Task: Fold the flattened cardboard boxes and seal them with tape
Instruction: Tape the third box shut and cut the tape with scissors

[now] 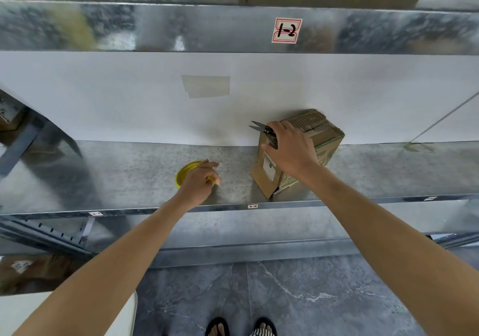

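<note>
Yellow tape point(185, 173) in left hand point(198, 181), snips point(261, 127) in right hand point(290, 150).

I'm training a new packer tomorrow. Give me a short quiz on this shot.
1. True or false: the left hand touches the yellow tape roll.
2. Which hand holds the snips?
3. The cardboard box stands on: A a trolley, B the metal shelf, C a stool.
Key: 1 true; 2 the right hand; 3 B.
</note>
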